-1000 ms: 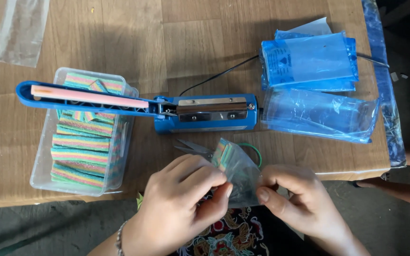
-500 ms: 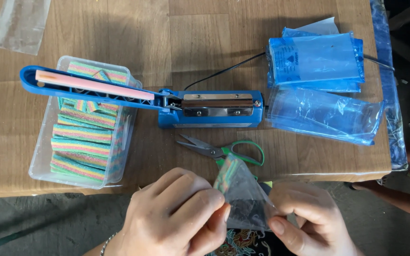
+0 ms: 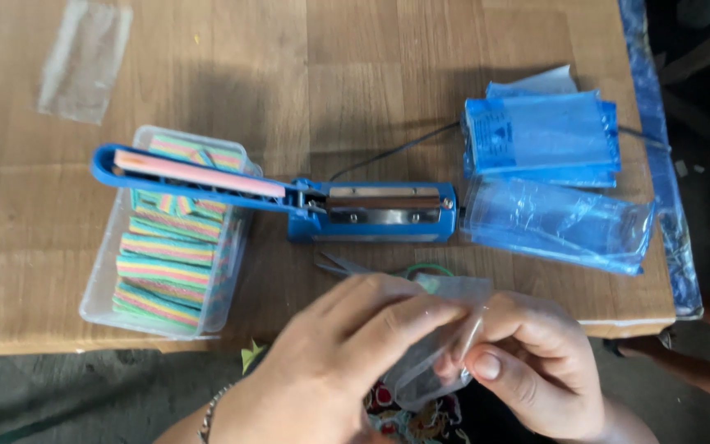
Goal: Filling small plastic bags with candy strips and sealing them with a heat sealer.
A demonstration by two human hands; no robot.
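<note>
1. Your left hand (image 3: 347, 353) sits at about 6 o'clock in the view, off the near edge of the table (image 3: 355, 74), fingers stretched toward 3 o'clock and pressed together on the top of a small clear bag (image 3: 441, 345).
2. Your right hand (image 3: 527, 362) is at about 5 o'clock; its thumb and fingers pinch the same bag from the other side, so both hands are clamped on it.
3. The bag hangs between your hands, just past the table's near edge. What is inside it cannot be told.
4. At 9 o'clock stands a clear tub (image 3: 96, 300) on the table, packed with rainbow-striped candy strips (image 3: 166, 263) lying in stacked rows.
5. The blue sealer (image 3: 371, 212) lies at the centre, its arm (image 3: 191, 173) raised and reaching toward 9 o'clock over the tub. A black cord (image 3: 388, 154) runs from it toward 2 o'clock.
6. Scissors (image 3: 347, 265) with green handles lie between the sealer and your hands, partly hidden by your left hand.
7. At 2 o'clock a stack of blue-tinted empty bags (image 3: 540, 131) rests flat; just below it, at 3 o'clock, lies a second pile (image 3: 560, 224), touching the sealer's end.
8. A lone clear bag (image 3: 84, 59) lies flat at 10 o'clock, well apart from everything.
</note>
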